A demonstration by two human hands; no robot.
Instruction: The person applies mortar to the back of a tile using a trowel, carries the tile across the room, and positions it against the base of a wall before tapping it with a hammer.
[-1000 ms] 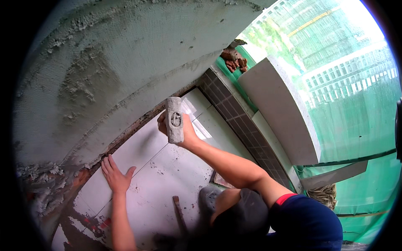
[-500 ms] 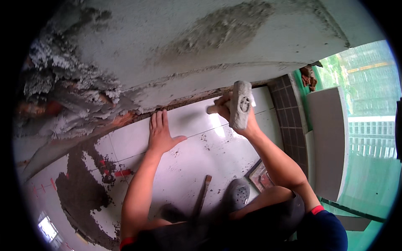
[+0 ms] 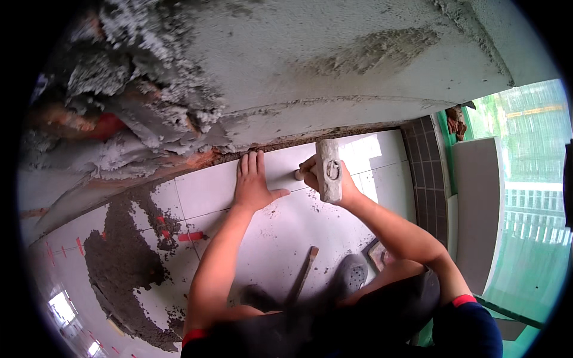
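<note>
My left hand (image 3: 253,182) lies flat on a large white floor tile (image 3: 209,194), fingers spread, with the fingertips at the tile's far edge by the wall. My right hand (image 3: 345,186) is closed round a hammer (image 3: 328,170) whose blocky head is coated in pale grey mortar. That head faces up and hides most of the fingers. The handle's blunt end pokes out on the left, low over the tile; whether it touches the surface, I cannot tell.
A rough, mortar-smeared wall (image 3: 268,77) rises along the far side. Wet mortar (image 3: 122,262) spreads over tiles at left, near red tile clips (image 3: 191,237). A flat wooden-looking tool (image 3: 307,271) lies before my shoes (image 3: 351,274). Dark small tiles (image 3: 427,173) and a leaning board (image 3: 477,209) stand right.
The hammer in my right hand has shifted left and nearer, closer to my left hand. My left hand remains flat on the tile. The whole view has shifted somewhat.
</note>
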